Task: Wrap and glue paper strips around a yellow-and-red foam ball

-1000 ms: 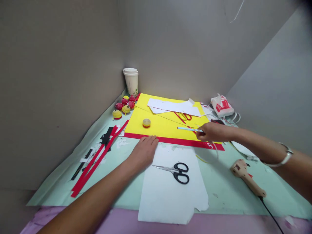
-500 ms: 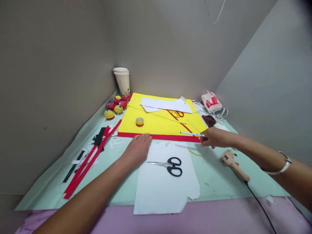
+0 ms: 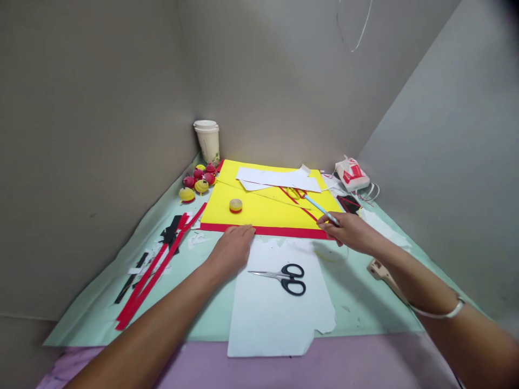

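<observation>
**Right hand (image 3: pixel 344 229) on pale-blue pencil (image 3: pixel 318 206), contact point unclear**

Right fingers closed around the pencil near its dark end; the grip covers part of the shaft. Pencil is above the yellow sheet (image 3: pixel 263 213), angled away; far end overlaps the red-and-yellow loops (image 3: pixel 292 193) in view, can't tell if touching. Left hand (image 3: pixel 232 246) lies at the sheet's red near edge (image 3: pixel 284 232), fingers close together; undersides hidden, can't tell if pinching. Glue gun (image 3: pixel 381 273): mostly behind the right forearm. White strips (image 3: pixel 279 177) partly cover the loops. Faint curved strip under right hand, blurred. Scissors (image 3: pixel 290 279) fully visible on white paper (image 3: pixel 279 324).
</observation>
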Demonstrator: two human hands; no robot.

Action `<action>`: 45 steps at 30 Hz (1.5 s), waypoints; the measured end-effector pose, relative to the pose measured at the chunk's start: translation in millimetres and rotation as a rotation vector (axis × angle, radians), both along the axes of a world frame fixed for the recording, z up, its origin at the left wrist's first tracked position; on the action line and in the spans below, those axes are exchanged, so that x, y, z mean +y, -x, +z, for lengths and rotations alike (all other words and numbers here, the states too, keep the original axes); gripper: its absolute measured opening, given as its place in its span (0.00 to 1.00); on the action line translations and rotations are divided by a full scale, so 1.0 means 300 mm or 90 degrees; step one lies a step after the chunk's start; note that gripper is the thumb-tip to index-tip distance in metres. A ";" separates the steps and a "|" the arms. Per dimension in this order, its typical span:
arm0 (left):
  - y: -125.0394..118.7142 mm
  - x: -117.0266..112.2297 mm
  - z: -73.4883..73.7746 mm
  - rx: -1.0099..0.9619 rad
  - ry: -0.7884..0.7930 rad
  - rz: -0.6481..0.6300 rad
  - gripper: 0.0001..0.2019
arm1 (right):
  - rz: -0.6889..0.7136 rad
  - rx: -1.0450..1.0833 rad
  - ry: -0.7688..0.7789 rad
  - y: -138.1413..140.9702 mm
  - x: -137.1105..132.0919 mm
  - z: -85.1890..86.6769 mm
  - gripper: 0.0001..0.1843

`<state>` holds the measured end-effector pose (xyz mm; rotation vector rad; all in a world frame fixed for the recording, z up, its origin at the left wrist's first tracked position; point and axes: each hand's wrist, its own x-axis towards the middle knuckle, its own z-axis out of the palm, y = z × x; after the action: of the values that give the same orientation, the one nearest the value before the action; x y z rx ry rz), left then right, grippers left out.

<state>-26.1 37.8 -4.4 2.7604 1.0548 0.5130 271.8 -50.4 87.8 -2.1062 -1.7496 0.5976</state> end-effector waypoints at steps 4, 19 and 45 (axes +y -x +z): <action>0.007 0.005 -0.001 -0.071 0.022 0.010 0.20 | -0.110 0.233 -0.155 0.079 -0.020 -0.064 0.14; 0.021 0.050 0.023 -0.378 0.201 0.221 0.09 | -0.184 0.754 -0.229 0.191 0.016 -0.342 0.35; 0.025 0.090 -0.008 -0.497 0.314 0.216 0.09 | -0.118 0.582 -0.113 0.219 -0.018 -0.323 0.34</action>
<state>-33.6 64.8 -6.9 1.7122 1.2039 1.0778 206.2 -55.6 -9.1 -1.4655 -1.0257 1.0748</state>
